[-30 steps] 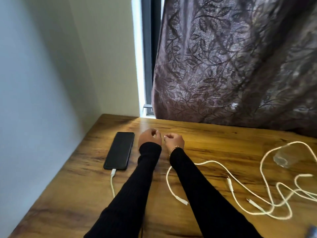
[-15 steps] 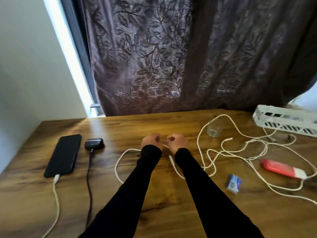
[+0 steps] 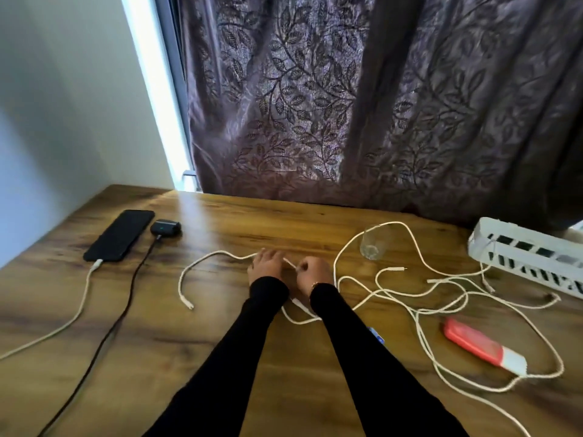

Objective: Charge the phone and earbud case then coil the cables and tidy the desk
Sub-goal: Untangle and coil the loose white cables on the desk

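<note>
Pinching a white cable [image 3: 217, 254] between both hands, left hand [image 3: 264, 266], right hand [image 3: 312, 272], fingers curled, fingertips hidden

Daylight spills thru the bright window strip [image 3: 157, 89] left of the curtain [image 3: 347, 105] — glare streak on the counter [image 3: 220, 216] below it. Room otherwise dim-ish; edges bow w/ wide-angle warp, right-side cables [image 3: 441, 294] slightly soft.

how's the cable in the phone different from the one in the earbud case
The phone cable is white; the earbud case cable is black. The white one enters the phone at its near end, while the black one enters the earbud case. Both are plugged in and run toward the desk's near edge.
</note>
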